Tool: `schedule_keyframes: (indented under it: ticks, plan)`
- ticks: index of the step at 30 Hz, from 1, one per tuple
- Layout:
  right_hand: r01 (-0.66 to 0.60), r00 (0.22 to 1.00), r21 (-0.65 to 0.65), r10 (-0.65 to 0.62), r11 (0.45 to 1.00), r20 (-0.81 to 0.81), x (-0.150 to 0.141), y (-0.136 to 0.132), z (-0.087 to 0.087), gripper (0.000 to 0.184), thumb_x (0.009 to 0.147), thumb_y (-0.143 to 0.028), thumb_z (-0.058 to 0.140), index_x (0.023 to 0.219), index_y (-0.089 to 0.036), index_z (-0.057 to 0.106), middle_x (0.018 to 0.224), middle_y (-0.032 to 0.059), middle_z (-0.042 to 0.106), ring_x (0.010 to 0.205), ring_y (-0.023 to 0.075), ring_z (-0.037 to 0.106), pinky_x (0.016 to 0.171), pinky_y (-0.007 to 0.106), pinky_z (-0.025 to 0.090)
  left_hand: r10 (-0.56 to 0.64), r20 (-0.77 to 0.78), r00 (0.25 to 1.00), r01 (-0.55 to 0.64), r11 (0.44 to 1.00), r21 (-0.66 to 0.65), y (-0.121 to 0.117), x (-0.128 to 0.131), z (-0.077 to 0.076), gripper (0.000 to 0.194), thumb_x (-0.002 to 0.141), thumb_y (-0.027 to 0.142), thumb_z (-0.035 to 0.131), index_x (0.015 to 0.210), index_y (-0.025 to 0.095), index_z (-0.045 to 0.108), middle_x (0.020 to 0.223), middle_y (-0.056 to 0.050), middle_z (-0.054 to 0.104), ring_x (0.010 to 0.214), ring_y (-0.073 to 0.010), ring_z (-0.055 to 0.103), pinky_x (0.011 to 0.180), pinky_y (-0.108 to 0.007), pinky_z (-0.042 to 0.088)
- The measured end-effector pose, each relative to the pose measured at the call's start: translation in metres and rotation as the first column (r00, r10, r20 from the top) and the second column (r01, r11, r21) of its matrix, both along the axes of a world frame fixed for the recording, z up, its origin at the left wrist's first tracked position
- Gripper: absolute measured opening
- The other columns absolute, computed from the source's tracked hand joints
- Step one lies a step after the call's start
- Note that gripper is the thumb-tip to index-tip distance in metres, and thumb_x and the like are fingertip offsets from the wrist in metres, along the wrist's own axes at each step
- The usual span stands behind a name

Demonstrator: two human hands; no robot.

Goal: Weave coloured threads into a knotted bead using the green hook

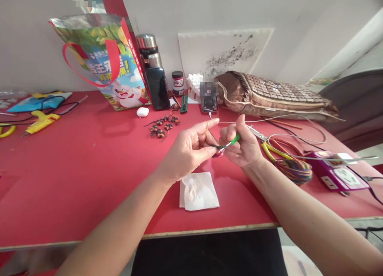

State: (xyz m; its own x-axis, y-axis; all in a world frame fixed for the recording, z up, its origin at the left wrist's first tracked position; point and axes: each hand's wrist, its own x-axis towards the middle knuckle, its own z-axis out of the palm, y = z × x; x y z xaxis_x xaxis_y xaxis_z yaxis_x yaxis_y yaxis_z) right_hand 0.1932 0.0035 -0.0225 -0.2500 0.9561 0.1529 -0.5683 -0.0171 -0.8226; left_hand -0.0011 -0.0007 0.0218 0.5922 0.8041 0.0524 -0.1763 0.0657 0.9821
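Note:
My left hand (pixel 184 155) pinches a small, dark and pink crochet piece (pixel 220 152) between thumb and fingers. Orange-brown yarn (pixel 206 134) loops around its raised index finger. In my right hand (pixel 247 148) is a crochet hook with a green handle (pixel 235 139), its metal shaft reaching into the piece. Fingers partly hide the work, so the stitches cannot be made out. Beneath the hands lies a folded white tissue (pixel 202 194). Several finished multicoloured crochet rounds (pixel 160 133) rest beyond my left hand. A ball of multicoloured yarn (pixel 295 171) sits right of my right wrist.
Scissors (pixel 265 142) and a purple power strip (pixel 332 174) lie at the right. Behind stand a shopping bag (pixel 119 76), a dark phone (pixel 157 88), a second phone (pixel 208 103) on a cable, and a brown cushion (pixel 269 94). A yellow glue gun (pixel 42 122) is left on the red table (pixel 119 180).

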Motion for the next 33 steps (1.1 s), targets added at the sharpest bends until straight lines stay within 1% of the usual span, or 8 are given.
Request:
schedule_keyframes:
  ticks: [4, 7, 11, 16, 20, 23, 28, 33]
  plan:
    - [-0.067, 0.996, 0.003, 0.067, 0.998, -0.061, -0.001, 0.000, -0.003, 0.049, 0.087, -0.064, 0.090, 0.069, -0.020, 0.078, 0.047, -0.0117, 0.038, 0.036, 0.0031, 0.012, 0.028, 0.014, 0.017, 0.026, -0.025, 0.999, -0.027, 0.999, -0.023, 0.000, -0.004, 0.003, 0.081, 0.085, 0.021, 0.079, 0.162, 0.011, 0.059, 0.082, 0.000, 0.072, 0.069, -0.0126, 0.060, 0.066, -0.028, 0.047]
    - [-0.084, 0.992, -0.002, 0.083, 0.997, -0.090, -0.001, 0.000, -0.003, 0.048, 0.089, -0.061, 0.090, 0.070, -0.019, 0.077, 0.048, -0.0117, 0.039, 0.036, 0.0023, 0.012, 0.028, 0.013, 0.019, 0.032, -0.013, 0.999, -0.033, 0.998, -0.047, 0.000, -0.005, 0.003, 0.079, 0.086, 0.023, 0.080, 0.161, 0.011, 0.060, 0.081, 0.001, 0.071, 0.067, -0.0120, 0.058, 0.063, -0.028, 0.046]
    - [-0.038, 0.994, -0.033, 0.035, 0.999, -0.103, -0.004, -0.002, -0.001, 0.047, 0.085, -0.059, 0.094, 0.070, -0.018, 0.077, 0.047, -0.0120, 0.040, 0.035, 0.0011, 0.011, 0.029, 0.012, 0.019, 0.038, 0.003, 0.999, -0.037, 0.998, -0.054, -0.001, -0.006, 0.004, 0.076, 0.086, 0.023, 0.080, 0.159, 0.012, 0.062, 0.082, 0.001, 0.071, 0.067, -0.0114, 0.059, 0.063, -0.027, 0.048]
    - [0.029, 0.991, -0.123, -0.044, 0.992, -0.125, -0.007, -0.002, 0.002, 0.048, 0.080, -0.059, 0.098, 0.068, -0.018, 0.077, 0.046, -0.0118, 0.041, 0.035, 0.0008, 0.010, 0.028, 0.012, 0.019, 0.103, -0.001, 0.995, -0.103, 0.995, 0.012, -0.001, -0.011, 0.008, 0.077, 0.084, 0.021, 0.083, 0.158, 0.010, 0.062, 0.086, 0.001, 0.071, 0.072, -0.0116, 0.062, 0.064, -0.025, 0.051]
    - [-0.061, 0.979, -0.193, 0.021, 0.979, -0.204, -0.011, -0.002, -0.001, 0.043, 0.081, -0.055, 0.099, 0.070, -0.018, 0.080, 0.045, -0.0124, 0.043, 0.035, 0.0002, 0.006, 0.027, 0.011, 0.020, 0.122, -0.034, 0.992, -0.122, 0.992, 0.011, -0.001, -0.012, 0.008, 0.073, 0.087, 0.019, 0.080, 0.157, 0.012, 0.063, 0.088, 0.000, 0.072, 0.073, -0.0118, 0.062, 0.064, -0.026, 0.051]
    - [-0.116, 0.965, -0.211, 0.059, 0.971, -0.257, -0.014, -0.004, -0.003, 0.040, 0.084, -0.053, 0.097, 0.072, -0.018, 0.082, 0.047, -0.0125, 0.045, 0.035, -0.0004, 0.006, 0.027, 0.009, 0.023, 0.103, -0.017, 0.995, -0.104, 0.993, -0.052, 0.001, -0.012, 0.006, 0.074, 0.086, 0.020, 0.081, 0.157, 0.014, 0.063, 0.087, 0.001, 0.071, 0.073, -0.0121, 0.062, 0.064, -0.026, 0.051]
    - [-0.113, 0.952, -0.237, 0.036, 0.965, -0.305, -0.018, -0.006, -0.005, 0.035, 0.085, -0.049, 0.098, 0.076, -0.018, 0.085, 0.049, -0.0114, 0.051, 0.035, -0.0012, 0.009, 0.029, 0.009, 0.027, 0.118, -0.011, 0.993, -0.118, 0.990, -0.082, 0.004, -0.012, 0.004, 0.073, 0.084, 0.018, 0.083, 0.155, 0.013, 0.065, 0.085, 0.002, 0.068, 0.072, -0.0101, 0.060, 0.063, -0.024, 0.050]
    - [-0.136, 0.927, -0.298, 0.015, 0.945, -0.376, -0.028, -0.011, -0.001, 0.029, 0.087, -0.042, 0.098, 0.080, -0.016, 0.087, 0.052, -0.0097, 0.057, 0.035, -0.0023, 0.018, 0.030, 0.006, 0.031, 0.158, -0.002, 0.987, -0.158, 0.983, -0.090, 0.006, -0.009, 0.000, 0.075, 0.083, 0.015, 0.083, 0.155, 0.012, 0.064, 0.085, 0.003, 0.068, 0.079, -0.0113, 0.065, 0.072, -0.025, 0.056]
